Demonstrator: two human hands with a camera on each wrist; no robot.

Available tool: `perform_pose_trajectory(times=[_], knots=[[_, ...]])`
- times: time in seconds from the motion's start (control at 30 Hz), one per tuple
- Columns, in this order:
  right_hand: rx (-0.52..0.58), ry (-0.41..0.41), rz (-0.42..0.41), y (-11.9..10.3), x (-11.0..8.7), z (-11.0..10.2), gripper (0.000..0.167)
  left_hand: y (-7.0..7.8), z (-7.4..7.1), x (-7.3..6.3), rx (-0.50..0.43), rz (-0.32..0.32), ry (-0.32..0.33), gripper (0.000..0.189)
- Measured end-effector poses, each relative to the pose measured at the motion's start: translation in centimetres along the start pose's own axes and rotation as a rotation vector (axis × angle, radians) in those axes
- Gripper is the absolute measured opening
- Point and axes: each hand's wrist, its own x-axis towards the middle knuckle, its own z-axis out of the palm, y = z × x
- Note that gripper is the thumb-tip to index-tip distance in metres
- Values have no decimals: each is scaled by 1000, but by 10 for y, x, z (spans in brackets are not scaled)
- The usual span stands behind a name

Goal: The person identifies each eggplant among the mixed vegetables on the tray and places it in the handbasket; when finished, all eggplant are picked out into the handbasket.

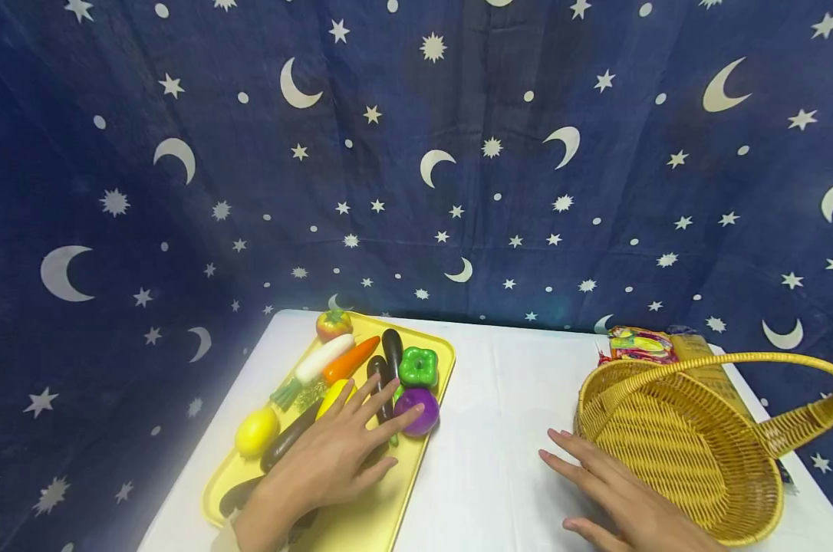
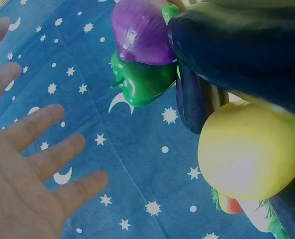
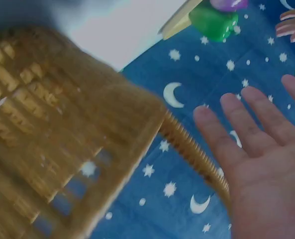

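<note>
My left hand (image 1: 344,445) hovers with spread fingers over the yellow tray (image 1: 382,529), holding nothing. Around it lie a purple round vegetable (image 1: 418,412), a green bell pepper (image 1: 419,366), dark eggplants (image 1: 392,349), an orange carrot (image 1: 351,360), a white radish (image 1: 325,357), a yellow lemon (image 1: 257,432) and a red-yellow fruit (image 1: 334,325). The hand partly covers another yellow piece (image 1: 334,399). On the right, my right hand (image 1: 623,491) is held with fingers apart, beside the left side of a wicker basket (image 1: 672,445), its palm bare in the right wrist view.
The basket's tall arched handle (image 1: 810,368) rises toward the right. Behind it lie a colourful packet (image 1: 640,345) and a brown package (image 1: 716,376). A white tablecloth (image 1: 499,429) runs between tray and basket. A blue star-and-moon curtain (image 1: 416,192) hangs behind the table.
</note>
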Motion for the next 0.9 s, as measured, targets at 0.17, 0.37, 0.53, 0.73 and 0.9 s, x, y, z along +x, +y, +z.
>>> perform_pose_trajectory(times=[0.17, 0.37, 0.53, 0.73, 0.9], knots=[[7, 192, 18, 18, -16, -20, 79, 0, -1, -2, 1, 0, 3, 66], [-13, -14, 423, 45, -33, -24, 49, -3, -2, -7, 0, -32, -2, 71], [123, -434, 652, 53, -28, -6, 64, -4, 0, -11, -15, -38, 3, 73], [69, -423, 695, 45, -23, 5, 35, -4, -2, -14, -12, -47, 18, 74], [21, -368, 677, 39, -22, 9, 24, -6, -7, -16, -17, -51, 33, 71]])
